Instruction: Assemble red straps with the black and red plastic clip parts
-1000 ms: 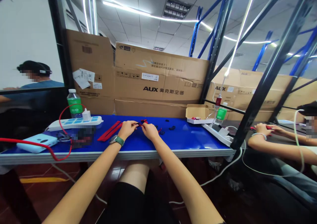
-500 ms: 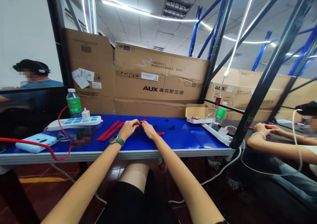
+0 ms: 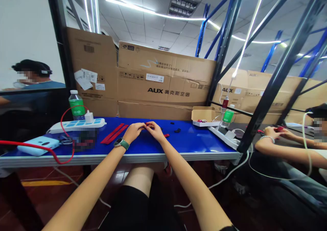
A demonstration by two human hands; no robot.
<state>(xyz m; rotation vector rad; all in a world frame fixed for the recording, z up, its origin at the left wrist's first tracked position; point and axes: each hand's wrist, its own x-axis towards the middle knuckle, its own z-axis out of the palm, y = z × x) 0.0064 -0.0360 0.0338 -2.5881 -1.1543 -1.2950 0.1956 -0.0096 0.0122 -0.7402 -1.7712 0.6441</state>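
Observation:
My left hand (image 3: 135, 131), below a wrist with a green-banded watch (image 3: 121, 142), is closed in a pinch over the blue table. My right hand (image 3: 155, 131) meets it fingertip to fingertip, also pinching. Between them shows a bit of a red strap (image 3: 146, 124), mostly covered by the fingers. Two flat red strips (image 3: 112, 134) lie side by side just left of my left hand. A short red end (image 3: 167, 135) pokes out beside my right hand. Small black pieces (image 3: 177, 131), perhaps buckles, rest farther right, with another black piece (image 3: 172, 123) behind them.
On the left are a power strip (image 3: 95, 123), a green-labelled bottle (image 3: 77, 105), a light blue device (image 3: 38, 145) and a red cable (image 3: 28, 144). An open small box (image 3: 203, 123) stands at the back right. A co-worker's hands (image 3: 274, 133) hold something red beyond the rack post (image 3: 274, 71).
My right hand has turned and drawn its fingers in closer to my left fingertips. Less of the red material beside it shows now, and a nearby black piece is covered.

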